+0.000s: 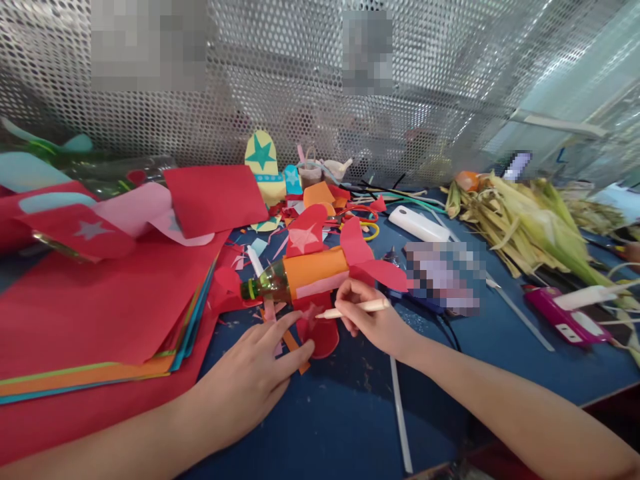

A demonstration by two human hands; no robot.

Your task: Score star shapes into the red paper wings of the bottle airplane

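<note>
A green bottle (273,283) lies on its side, wrapped in orange paper (315,270) with a pink strip (323,285). Red paper fins stick out from it, the upper one bearing a pink star (303,238). My right hand (367,317) grips a pale marker pen (373,306), its tip at a star shape on the lower red paper fin (320,341). With fingers spread, my left hand (263,360) rests on that fin's left edge. Red tail pieces (383,273) stand at the bottle's right end.
Stacked coloured paper (100,313) covers the left. Scissors with yellow and red handles (369,231) lie among scraps behind the bottle. A white device (419,224), corn husks (530,227) and a magenta power strip (567,317) are to the right. A perforated metal panel (295,80) rises behind.
</note>
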